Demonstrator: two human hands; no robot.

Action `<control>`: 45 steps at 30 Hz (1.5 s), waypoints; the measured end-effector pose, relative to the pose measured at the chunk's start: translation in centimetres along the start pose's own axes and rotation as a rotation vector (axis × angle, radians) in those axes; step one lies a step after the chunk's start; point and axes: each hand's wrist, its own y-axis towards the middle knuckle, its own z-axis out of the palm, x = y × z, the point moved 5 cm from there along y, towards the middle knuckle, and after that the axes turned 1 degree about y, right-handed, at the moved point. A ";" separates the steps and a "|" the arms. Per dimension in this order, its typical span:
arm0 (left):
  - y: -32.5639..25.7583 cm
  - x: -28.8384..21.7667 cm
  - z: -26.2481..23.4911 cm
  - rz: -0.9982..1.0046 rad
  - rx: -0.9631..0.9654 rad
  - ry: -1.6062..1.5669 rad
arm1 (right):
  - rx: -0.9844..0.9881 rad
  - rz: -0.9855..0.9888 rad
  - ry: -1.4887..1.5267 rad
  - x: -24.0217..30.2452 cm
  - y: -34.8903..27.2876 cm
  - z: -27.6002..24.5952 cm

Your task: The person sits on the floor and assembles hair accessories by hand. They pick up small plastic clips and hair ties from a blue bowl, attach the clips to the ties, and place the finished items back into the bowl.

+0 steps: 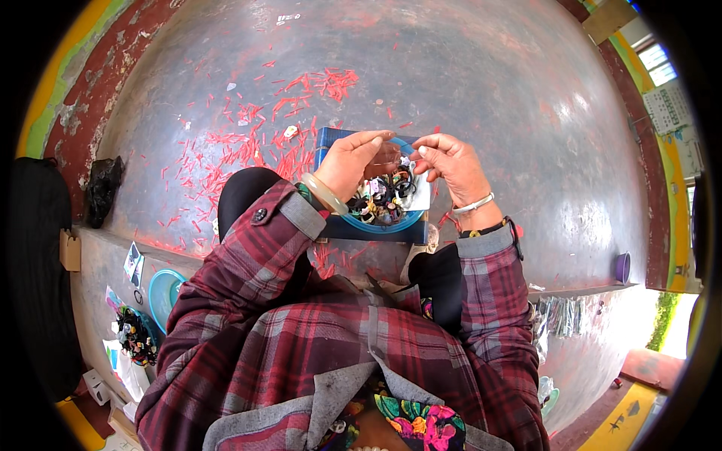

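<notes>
Over a round blue basin [418, 216] I hold both hands close together, with a small gap between the fingertips. My left hand [347, 161], with a pale bangle at its wrist, has its fingers curled and thumb pressed toward them. What it grips is hidden or too small to name. Thumb and forefinger of my right hand [453, 167] are pinched together; something thin may be in them, but I cannot make it out. Beneath them the basin holds many dark hair ties [382, 197] with small colourful ornaments, and a white card [421, 194] at its right side.
The basin rests on a dark blue stand [325, 138]. Red paper-like scraps [286, 161] litter the floor to the left. A black plastic bag [104, 188] lies by the wall. Farther round are a teal basin [164, 297], more hair ties [135, 334], clear packets [564, 316] and a purple cup [623, 267].
</notes>
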 end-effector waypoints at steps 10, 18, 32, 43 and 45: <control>0.4 -0.9 -0.2 0.374 -0.067 0.621 | -0.190 -0.735 -1.038 2.4 -1.6 3.3; 0.5 -1.2 0.5 0.459 -0.084 0.687 | -0.018 -0.876 -1.214 2.5 -1.6 5.4; 3.1 -8.1 -0.5 0.529 -0.263 0.882 | -0.395 -0.618 -0.738 3.4 0.2 0.1; 4.5 -5.8 -1.7 0.419 -0.193 0.879 | 0.045 -0.183 -1.210 -8.6 6.0 -0.8; 4.4 -5.5 -2.2 0.406 -0.197 0.850 | 0.067 -0.170 -1.259 -8.5 6.1 0.5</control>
